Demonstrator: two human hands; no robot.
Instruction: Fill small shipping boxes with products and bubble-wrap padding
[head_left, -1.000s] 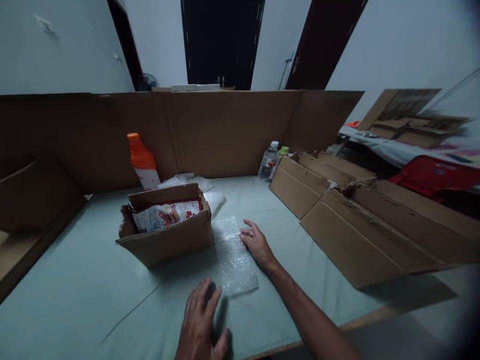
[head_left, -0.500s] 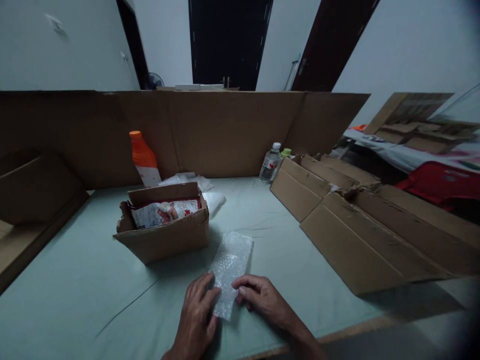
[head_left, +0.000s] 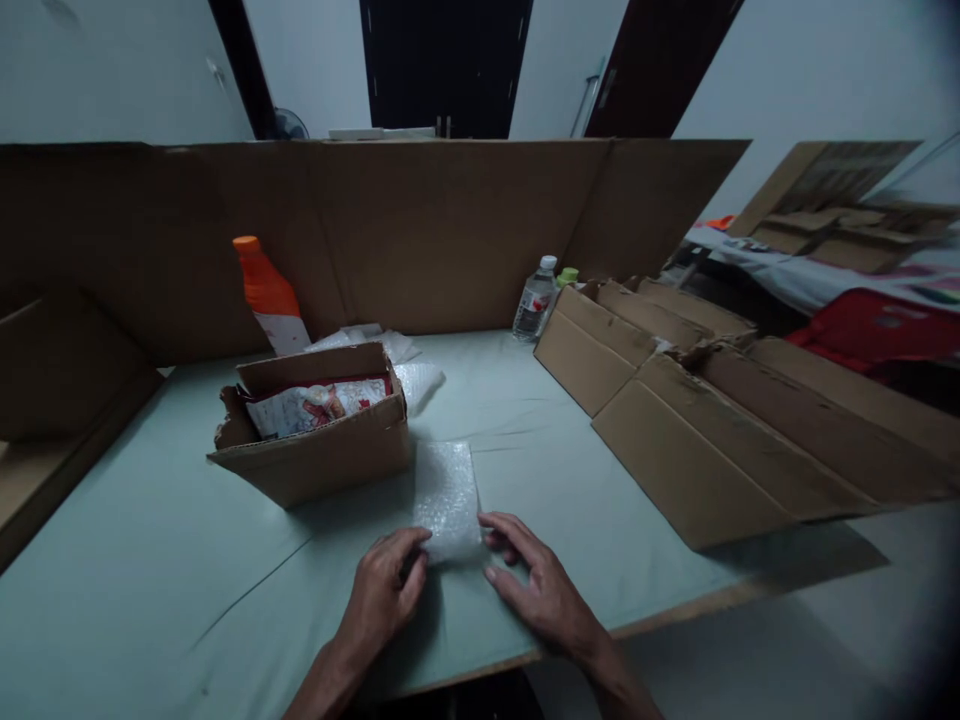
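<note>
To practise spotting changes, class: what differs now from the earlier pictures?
The clear, rectangular bubble-wrap sheet now looks shorter, apparently folded. The right hand has drawn back to its near right edge; the left hand has moved rightward to its near left corner. The brown, open cardboard box and orange-and-white plastic bottle stayed put.

The bare left hand [head_left: 382, 582] extends forward, back upward, fingers [head_left: 409, 540] curved inward, thumb [head_left: 413, 583] below the index finger. The bare right hand [head_left: 541, 582] opposes it, apart, fingers bent, thumb spread. Both bare forearms [head_left: 321, 682] angle inward.
</note>
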